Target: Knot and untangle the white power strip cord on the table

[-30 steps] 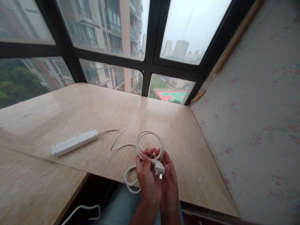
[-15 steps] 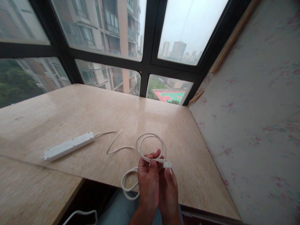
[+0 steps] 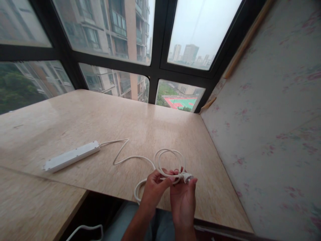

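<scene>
A white power cord (image 3: 173, 151) is gathered in loops above the near part of the stone ledge. My left hand (image 3: 155, 185) pinches the cord between thumb and fingers at the bottom of the loops. Beside it, my right hand (image 3: 184, 197) has its palm turned up and its thumb and fingers around the white plug (image 3: 188, 177) at the cord's end. Another loop of the cord hangs by the ledge's front edge, partly behind my left hand. The cord runs left to a white power strip (image 3: 72, 156), which lies bottom side up on the ledge.
The pale stone ledge (image 3: 100, 113) reaches to dark window frames (image 3: 151, 85). A wall with flowered paper (image 3: 263, 134) bounds it on the right. Below the front edge, a dark gap shows another white cord (image 3: 85, 227), left of my knees.
Both hands have shifted right, and my left hand has moved apart from the right. The loops have moved right and a little nearer, with the plug now turned more toward my right thumb.
</scene>
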A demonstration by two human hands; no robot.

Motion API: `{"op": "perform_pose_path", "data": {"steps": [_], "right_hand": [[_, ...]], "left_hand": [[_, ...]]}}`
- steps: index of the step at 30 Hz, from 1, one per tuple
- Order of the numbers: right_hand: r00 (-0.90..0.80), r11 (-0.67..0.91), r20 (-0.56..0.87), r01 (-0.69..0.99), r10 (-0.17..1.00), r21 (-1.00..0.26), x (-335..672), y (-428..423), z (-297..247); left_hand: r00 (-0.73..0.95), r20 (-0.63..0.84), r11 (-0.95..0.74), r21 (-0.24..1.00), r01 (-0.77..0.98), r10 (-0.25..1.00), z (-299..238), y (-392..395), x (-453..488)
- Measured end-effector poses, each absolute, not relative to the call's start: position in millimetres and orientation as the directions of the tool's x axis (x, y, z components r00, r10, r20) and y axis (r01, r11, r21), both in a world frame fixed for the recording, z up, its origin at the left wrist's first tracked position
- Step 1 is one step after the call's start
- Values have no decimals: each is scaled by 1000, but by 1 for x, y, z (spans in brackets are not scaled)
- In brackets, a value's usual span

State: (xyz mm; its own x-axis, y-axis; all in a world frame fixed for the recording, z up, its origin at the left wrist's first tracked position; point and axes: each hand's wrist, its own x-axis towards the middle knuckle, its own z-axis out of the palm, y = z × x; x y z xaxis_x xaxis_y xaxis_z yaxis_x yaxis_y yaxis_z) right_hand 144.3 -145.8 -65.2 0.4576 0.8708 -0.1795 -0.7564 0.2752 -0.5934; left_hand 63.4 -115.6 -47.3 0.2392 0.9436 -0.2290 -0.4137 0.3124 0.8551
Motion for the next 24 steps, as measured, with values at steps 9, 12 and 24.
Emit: {"op": "perform_pose_path", "data": {"steps": [9, 12, 24], "right_hand": [[469, 288, -141, -724, 872, -626, 155, -147, -57], [473, 258, -155, -693, 867, -673, 157, -148, -56], [427, 90, -141, -477, 893, -874, 168, -143, -58]], "left_hand": [[219, -301, 366, 845, -390, 928, -41, -112, 52], [285, -307, 417, 719, -555, 908, -36, -112, 51], [317, -319, 441, 759, -479, 893, -43, -112, 53]]}}
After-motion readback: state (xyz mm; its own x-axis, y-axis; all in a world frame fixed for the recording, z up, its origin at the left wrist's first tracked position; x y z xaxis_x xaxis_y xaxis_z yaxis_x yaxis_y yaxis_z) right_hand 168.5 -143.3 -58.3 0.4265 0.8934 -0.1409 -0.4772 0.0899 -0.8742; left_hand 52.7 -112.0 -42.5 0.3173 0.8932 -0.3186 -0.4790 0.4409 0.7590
